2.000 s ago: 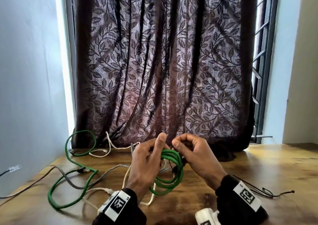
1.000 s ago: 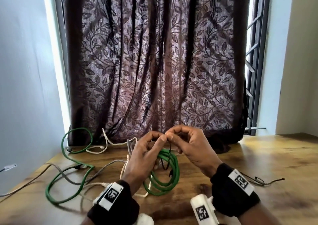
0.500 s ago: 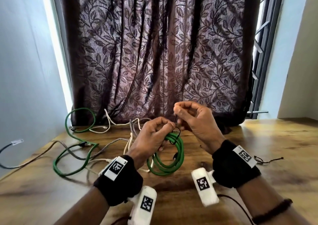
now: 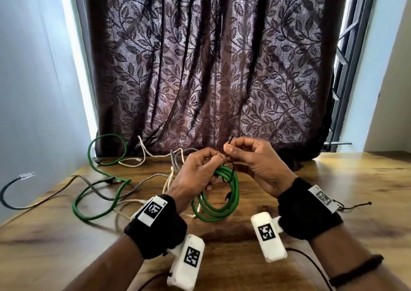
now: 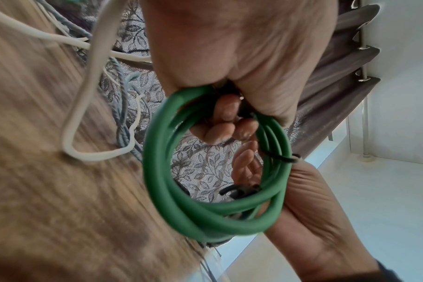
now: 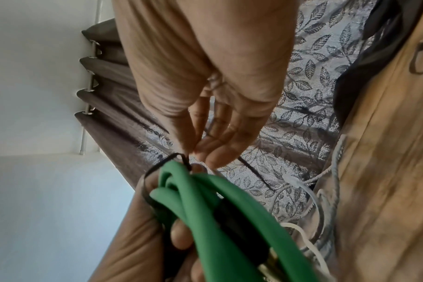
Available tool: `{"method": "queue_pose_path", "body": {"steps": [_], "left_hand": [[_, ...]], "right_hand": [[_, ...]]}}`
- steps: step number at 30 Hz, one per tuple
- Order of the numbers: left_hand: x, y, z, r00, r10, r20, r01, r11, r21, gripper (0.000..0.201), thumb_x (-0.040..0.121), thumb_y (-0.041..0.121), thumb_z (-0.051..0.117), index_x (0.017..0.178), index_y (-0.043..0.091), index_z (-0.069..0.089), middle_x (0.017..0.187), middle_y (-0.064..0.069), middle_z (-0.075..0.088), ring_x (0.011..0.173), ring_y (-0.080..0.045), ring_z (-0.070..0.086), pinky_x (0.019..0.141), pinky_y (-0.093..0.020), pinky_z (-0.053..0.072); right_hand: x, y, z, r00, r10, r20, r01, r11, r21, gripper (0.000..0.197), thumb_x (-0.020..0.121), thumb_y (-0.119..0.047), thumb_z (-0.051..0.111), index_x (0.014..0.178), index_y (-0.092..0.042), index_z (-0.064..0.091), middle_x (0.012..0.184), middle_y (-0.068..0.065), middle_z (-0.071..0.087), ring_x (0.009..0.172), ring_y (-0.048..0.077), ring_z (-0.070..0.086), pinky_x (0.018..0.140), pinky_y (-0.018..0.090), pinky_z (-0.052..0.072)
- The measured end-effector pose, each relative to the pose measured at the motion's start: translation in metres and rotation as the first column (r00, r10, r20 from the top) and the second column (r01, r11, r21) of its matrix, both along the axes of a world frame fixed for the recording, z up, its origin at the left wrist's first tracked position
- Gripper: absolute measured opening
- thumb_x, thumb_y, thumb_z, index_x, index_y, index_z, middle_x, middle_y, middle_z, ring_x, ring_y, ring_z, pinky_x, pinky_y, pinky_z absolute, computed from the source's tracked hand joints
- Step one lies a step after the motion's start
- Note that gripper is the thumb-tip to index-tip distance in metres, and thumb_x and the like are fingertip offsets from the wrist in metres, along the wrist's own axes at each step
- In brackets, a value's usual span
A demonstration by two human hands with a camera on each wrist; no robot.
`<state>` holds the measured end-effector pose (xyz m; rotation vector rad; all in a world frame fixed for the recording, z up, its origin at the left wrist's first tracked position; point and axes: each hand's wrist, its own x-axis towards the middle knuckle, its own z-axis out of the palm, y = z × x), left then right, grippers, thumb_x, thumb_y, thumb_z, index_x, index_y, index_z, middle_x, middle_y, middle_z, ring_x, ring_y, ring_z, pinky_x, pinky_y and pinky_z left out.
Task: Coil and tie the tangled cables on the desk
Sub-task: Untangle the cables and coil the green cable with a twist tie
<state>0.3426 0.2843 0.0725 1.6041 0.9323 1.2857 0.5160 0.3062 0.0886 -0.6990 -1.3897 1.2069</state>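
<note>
While left hand (image 4: 195, 173) grips green coil (image 4: 219, 199), right hand (image 4: 255, 164) pinches tie (image 6: 157, 169).

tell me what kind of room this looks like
Probably a room at home: a wooden desk stands against a window hung with a dark leaf-patterned curtain, with loose cables spread on it.

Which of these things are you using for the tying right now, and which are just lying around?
In use:
- green coil, gripped by the left hand
- black tie, pinched by the right hand

Lying about:
- loose green cable
- white cable
- grey cable
- black string on the desk
- curtain
</note>
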Motion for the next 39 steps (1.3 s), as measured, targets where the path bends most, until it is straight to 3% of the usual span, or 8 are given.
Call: {"method": "queue_pose_path", "body": {"steps": [2,6,12,18,23,28,35,39], "left_hand": [[0.002,-0.002,0.001,0.999,-0.037,-0.022,0.037,0.999,-0.002,0.016,0.105,0.021,0.058,0.092,0.014,0.064,0.063,0.006,0.064,0.045,-0.005,0.042,0.040,-0.020,0.035],[0.005,-0.004,0.002,0.993,-0.092,-0.075,0.091,0.996,-0.024,0.016,0.104,0.019,0.057,0.089,0.014,0.062,0.075,-0.015,0.051,0.048,-0.007,0.039,0.040,-0.019,0.036],[0.014,-0.016,0.003,0.980,-0.173,-0.099,0.167,0.984,-0.067,0.023,0.108,0.024,0.049,0.087,0.018,0.058,0.053,0.003,0.042,0.037,-0.007,0.032,0.039,-0.019,0.034],[0.017,-0.022,0.005,0.976,-0.201,-0.087,0.194,0.978,-0.077,0.018,0.107,0.021,0.053,0.093,0.011,0.055,0.047,0.004,0.042,0.033,-0.007,0.030,0.039,-0.018,0.035],[0.019,-0.027,0.004,0.975,-0.218,-0.047,0.212,0.970,-0.116,0.022,0.105,0.019,0.056,0.084,0.011,0.052,0.046,0.002,0.041,0.033,-0.007,0.028,0.044,-0.021,0.034],[0.021,-0.030,0.007,0.974,-0.223,-0.029,0.219,0.969,-0.113,0.014,0.102,0.020,0.057,0.096,0.008,0.057,0.044,0.002,0.040,0.032,-0.007,0.027,0.050,-0.025,0.035],[0.023,-0.032,0.007,0.981,-0.187,0.055,0.194,0.957,-0.215,0.025,0.103,0.023,0.058,0.078,0.016,0.054,0.047,0.004,0.037,0.033,-0.006,0.028,0.055,-0.030,0.033],[0.024,-0.027,0.003,0.994,-0.060,0.088,0.084,0.946,-0.312,0.026,0.104,0.029,0.056,0.081,0.017,0.054,0.048,0.004,0.040,0.033,-0.007,0.026,0.050,-0.025,0.036]], "right_hand": [[-0.001,0.002,-0.001,0.998,-0.061,-0.011,0.061,0.998,0.011,0.008,0.093,-0.010,0.074,0.096,-0.006,0.069,0.080,0.011,0.068,0.070,0.014,0.066,0.062,0.025,0.059],[0.000,0.007,-0.005,0.990,-0.139,-0.007,0.140,0.990,0.036,0.006,0.098,-0.006,0.068,0.100,-0.001,0.064,0.083,0.013,0.076,0.067,0.017,0.069,0.060,0.029,0.061],[0.010,0.013,-0.004,0.956,-0.294,-0.009,0.294,0.953,0.080,0.009,0.099,-0.001,0.065,0.101,0.006,0.061,0.075,0.012,0.074,0.058,0.014,0.064,0.053,0.024,0.057],[0.015,0.012,-0.003,0.928,-0.371,0.008,0.367,0.920,0.138,0.014,0.098,-0.001,0.067,0.100,0.011,0.061,0.076,0.014,0.073,0.058,0.014,0.063,0.055,0.025,0.057],[0.017,0.011,-0.004,0.906,-0.422,0.017,0.414,0.895,0.163,0.010,0.097,0.003,0.067,0.091,0.009,0.062,0.072,0.016,0.072,0.055,0.015,0.061,0.051,0.025,0.054],[0.021,0.015,-0.003,0.899,-0.437,-0.008,0.433,0.887,0.161,0.016,0.095,0.003,0.069,0.092,0.016,0.060,0.072,0.018,0.073,0.055,0.017,0.061,0.049,0.026,0.053],[0.021,0.017,-0.006,0.901,-0.433,-0.016,0.430,0.891,0.147,0.013,0.095,0.004,0.070,0.085,0.004,0.062,0.070,0.015,0.073,0.055,0.018,0.060,0.049,0.026,0.053],[0.025,0.020,-0.009,0.903,-0.430,-0.018,0.428,0.892,0.146,0.012,0.096,0.000,0.070,0.086,0.003,0.063,0.078,0.019,0.075,0.060,0.020,0.059,0.052,0.030,0.051]]}}
